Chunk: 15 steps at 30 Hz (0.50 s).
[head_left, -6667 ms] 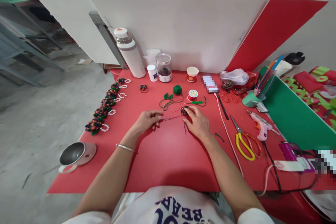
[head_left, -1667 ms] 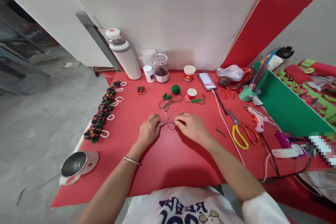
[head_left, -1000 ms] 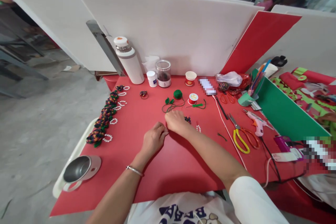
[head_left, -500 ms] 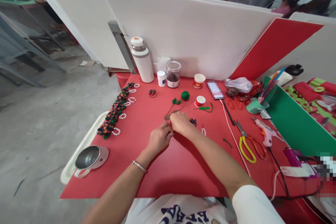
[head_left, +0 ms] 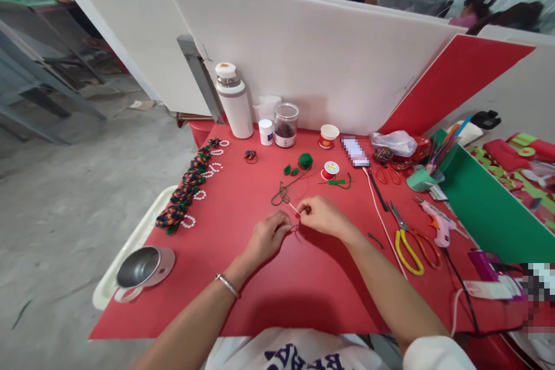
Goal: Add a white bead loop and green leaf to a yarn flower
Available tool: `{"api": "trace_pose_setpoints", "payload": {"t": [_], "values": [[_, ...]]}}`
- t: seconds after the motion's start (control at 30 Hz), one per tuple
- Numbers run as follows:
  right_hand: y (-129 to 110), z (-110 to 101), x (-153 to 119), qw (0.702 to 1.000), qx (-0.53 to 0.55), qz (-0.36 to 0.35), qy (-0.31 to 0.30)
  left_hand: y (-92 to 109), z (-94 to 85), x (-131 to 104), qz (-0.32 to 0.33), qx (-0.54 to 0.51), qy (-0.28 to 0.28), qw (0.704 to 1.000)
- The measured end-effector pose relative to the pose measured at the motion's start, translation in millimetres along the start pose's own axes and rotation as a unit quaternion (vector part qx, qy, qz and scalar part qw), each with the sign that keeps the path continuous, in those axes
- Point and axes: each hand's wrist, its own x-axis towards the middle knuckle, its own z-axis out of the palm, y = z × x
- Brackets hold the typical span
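My right hand (head_left: 324,217) is closed in a pinch on a thin pale stick (head_left: 295,208) that points up and left from the fingertips. Close beside it, my left hand (head_left: 269,236) pinches a short strand of yarn (head_left: 295,227); the fingers partly cover it. A loose loop of green yarn (head_left: 281,194) lies just beyond my fingers and leads toward a green yarn ball (head_left: 306,161). Two small green leaf-shaped pieces (head_left: 291,170) rest left of the ball. A spool of red thread (head_left: 330,170) stands near a green-handled hook (head_left: 336,182).
Multicoloured knitted pieces with bead loops (head_left: 186,187) line the left side, near a metal mug (head_left: 145,269). A flask (head_left: 235,104) and jar (head_left: 285,125) stand at the back. Scissors (head_left: 406,243), a pink glue gun (head_left: 440,222) and a phone (head_left: 355,151) lie rightward.
My hands have moved slightly apart, the right one to the right, so the pale stick between them now shows. My left hand has shifted slightly toward me.
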Motion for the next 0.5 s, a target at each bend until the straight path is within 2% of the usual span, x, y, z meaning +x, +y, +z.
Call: {"api": "trace_pose_setpoints", "payload": {"t": [0.1, 0.17, 0.23, 0.3, 0.37, 0.43, 0.5], "values": [[11, -4, -24, 0.998, 0.047, -0.023, -0.016, 10, 12.7, -3, 0.022, -0.074, -0.051, 0.996], [17, -6, -40, 0.997, 0.069, -0.031, 0.009, 17, 23.0, -5, 0.043, -0.102, -0.078, 0.991], [24, -11, -52, 0.994, 0.091, -0.033, 0.043, 22, 30.5, -5, 0.058, -0.119, -0.079, 0.988], [35, -21, -58, 0.990, 0.108, -0.026, 0.084, 23, 32.7, 0, 0.059, -0.117, -0.046, 0.990], [52, -38, -53, 0.982, 0.115, -0.006, 0.152, 20, 30.1, 7, 0.043, -0.089, 0.006, 0.995], [74, -60, -38, 0.966, 0.105, 0.026, 0.233, 13, 25.9, 18, 0.028, -0.056, 0.052, 0.997], [99, -83, -12, 0.955, 0.089, 0.049, 0.280, 7, 23.7, 29, 0.022, -0.027, 0.090, 0.995]]}}
